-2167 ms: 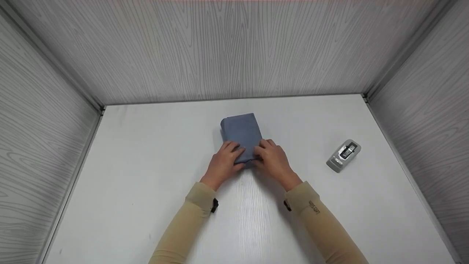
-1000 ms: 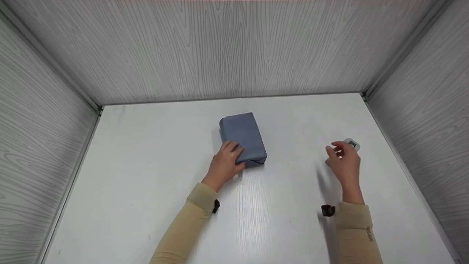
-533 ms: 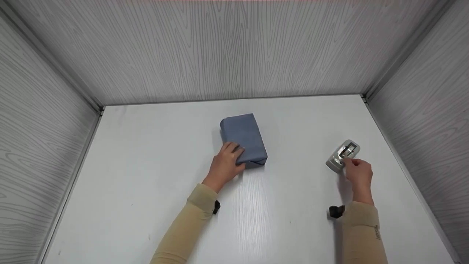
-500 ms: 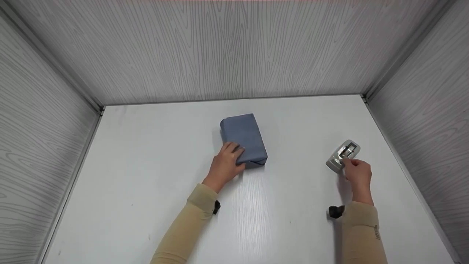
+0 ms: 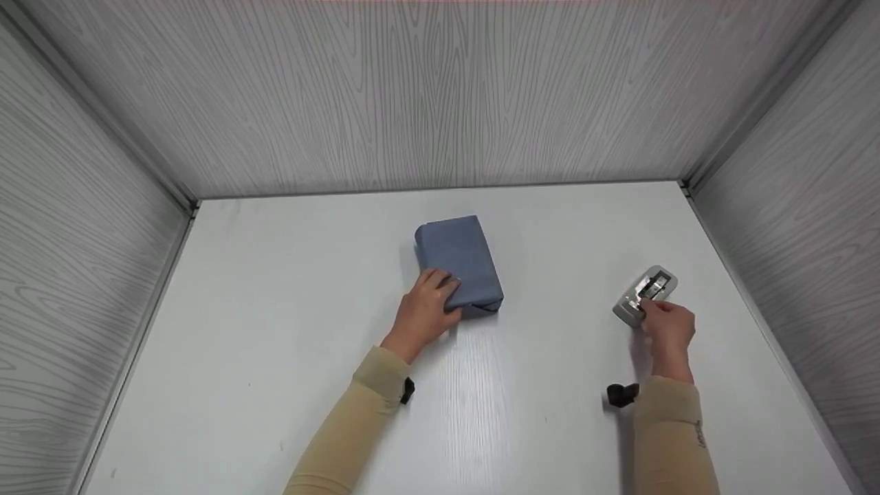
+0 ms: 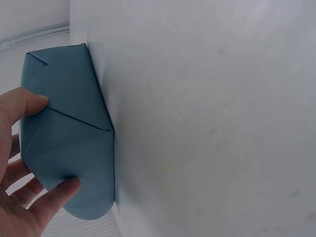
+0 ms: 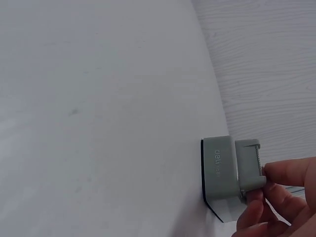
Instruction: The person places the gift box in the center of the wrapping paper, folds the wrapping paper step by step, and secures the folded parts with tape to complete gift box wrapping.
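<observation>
A box wrapped in blue-grey paper [image 5: 462, 251] lies at the middle of the table. My left hand [image 5: 423, 311] grips its near left corner. The left wrist view shows the folded paper end of the box [image 6: 74, 143], with one fingertip pressing by a fold line and another finger lower on it. On the right stands a grey tape dispenser [image 5: 628, 308]. My right hand [image 5: 670, 326] is at its near side, thumb and finger pinched together. In the right wrist view those fingertips meet at the dispenser's [image 7: 219, 170] serrated cutter, on the tape's end; the clear tape itself barely shows.
The white table [image 5: 289, 275] is bounded by grey wood-grain panels at the back [image 5: 426, 96], left [image 5: 82, 227] and right [image 5: 804, 199]. A small black device [image 5: 622, 394] sits at the right cuff, another [image 5: 408, 390] at the left.
My right hand has left the box and gone right to the tape dispenser, where its fingers now pinch at the cutter. My left hand stays on the box, which has not moved.
</observation>
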`<state>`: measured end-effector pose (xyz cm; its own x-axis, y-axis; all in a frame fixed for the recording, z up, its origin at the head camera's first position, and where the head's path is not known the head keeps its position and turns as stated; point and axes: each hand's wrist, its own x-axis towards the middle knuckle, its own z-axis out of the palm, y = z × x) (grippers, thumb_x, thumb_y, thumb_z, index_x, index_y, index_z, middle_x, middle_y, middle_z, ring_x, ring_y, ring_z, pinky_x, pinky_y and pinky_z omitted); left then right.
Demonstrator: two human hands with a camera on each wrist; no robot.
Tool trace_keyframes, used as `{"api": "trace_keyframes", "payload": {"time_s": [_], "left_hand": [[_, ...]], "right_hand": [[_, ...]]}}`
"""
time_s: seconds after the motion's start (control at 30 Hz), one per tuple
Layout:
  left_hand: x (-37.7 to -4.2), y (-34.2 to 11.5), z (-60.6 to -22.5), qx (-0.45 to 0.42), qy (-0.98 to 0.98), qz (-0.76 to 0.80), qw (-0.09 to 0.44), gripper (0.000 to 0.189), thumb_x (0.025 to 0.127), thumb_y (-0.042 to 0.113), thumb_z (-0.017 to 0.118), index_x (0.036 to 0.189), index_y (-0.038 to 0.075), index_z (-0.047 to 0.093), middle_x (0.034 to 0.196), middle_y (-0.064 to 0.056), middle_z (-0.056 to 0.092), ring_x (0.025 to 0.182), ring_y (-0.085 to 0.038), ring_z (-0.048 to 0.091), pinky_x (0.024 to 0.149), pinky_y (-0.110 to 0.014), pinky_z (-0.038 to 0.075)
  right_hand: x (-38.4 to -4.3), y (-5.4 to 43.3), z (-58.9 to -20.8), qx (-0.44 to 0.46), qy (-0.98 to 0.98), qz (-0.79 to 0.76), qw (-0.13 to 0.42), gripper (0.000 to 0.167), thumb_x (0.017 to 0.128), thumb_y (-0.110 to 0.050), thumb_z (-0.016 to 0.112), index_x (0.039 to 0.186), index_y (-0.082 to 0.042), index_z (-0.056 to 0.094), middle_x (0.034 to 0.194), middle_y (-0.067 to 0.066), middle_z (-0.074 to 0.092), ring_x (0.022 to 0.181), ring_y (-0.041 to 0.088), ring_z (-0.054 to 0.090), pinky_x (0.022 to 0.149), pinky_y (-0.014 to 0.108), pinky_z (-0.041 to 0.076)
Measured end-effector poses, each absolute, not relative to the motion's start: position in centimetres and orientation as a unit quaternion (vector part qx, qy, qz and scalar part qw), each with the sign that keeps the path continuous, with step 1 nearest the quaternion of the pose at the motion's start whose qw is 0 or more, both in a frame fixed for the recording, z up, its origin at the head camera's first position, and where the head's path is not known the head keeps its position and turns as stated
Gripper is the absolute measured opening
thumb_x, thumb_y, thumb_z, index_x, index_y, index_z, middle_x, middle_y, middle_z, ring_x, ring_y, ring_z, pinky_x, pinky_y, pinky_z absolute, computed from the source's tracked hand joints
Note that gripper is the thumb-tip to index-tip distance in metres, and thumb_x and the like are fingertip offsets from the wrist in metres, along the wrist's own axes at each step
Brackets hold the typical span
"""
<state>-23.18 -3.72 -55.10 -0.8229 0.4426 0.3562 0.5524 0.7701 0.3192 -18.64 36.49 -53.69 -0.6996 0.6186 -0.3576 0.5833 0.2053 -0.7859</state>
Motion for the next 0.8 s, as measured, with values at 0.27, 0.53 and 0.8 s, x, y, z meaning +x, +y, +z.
{"api": "trace_keyframes", "payload": {"time_s": [0.27,0.53,0.8], "left_hand": [[-23.2,-4.0,-55.0,-0.267,-0.931,-0.208,0.139,0.043,0.083,0.024,0.078,0.121,0.007,0.069,0.127,-0.009,0.057,0.122,-0.025,0.048,0.087,-0.039,0.053],[-23.2,-3.8,-54.7,-0.262,-0.934,-0.208,0.125,0.045,0.084,0.026,0.077,0.123,0.006,0.068,0.128,-0.009,0.057,0.123,-0.024,0.047,0.088,-0.038,0.052],[-23.2,-3.5,-54.9,-0.265,-0.934,-0.204,0.124,0.046,0.084,0.028,0.077,0.124,0.006,0.068,0.129,-0.009,0.057,0.123,-0.025,0.048,0.091,-0.037,0.051]], "right_hand": [[-18.8,36.3,-53.5,-0.405,-0.733,0.546,-0.009,0.051,0.098,-0.031,0.058,0.139,-0.001,0.053,0.111,0.007,0.057,0.09,0.017,0.048,0.075,0.034,0.043],[-18.9,35.8,-53.0,-0.402,-0.74,0.539,-0.002,0.049,0.098,-0.024,0.054,0.137,0.005,0.05,0.117,0.014,0.057,0.09,0.017,0.05,0.076,0.035,0.046],[-19.1,35.8,-52.3,-0.395,-0.755,0.523,-0.01,0.05,0.1,-0.022,0.042,0.14,0.01,0.044,0.126,0.017,0.052,0.1,0.019,0.049,0.082,0.03,0.042]]}}
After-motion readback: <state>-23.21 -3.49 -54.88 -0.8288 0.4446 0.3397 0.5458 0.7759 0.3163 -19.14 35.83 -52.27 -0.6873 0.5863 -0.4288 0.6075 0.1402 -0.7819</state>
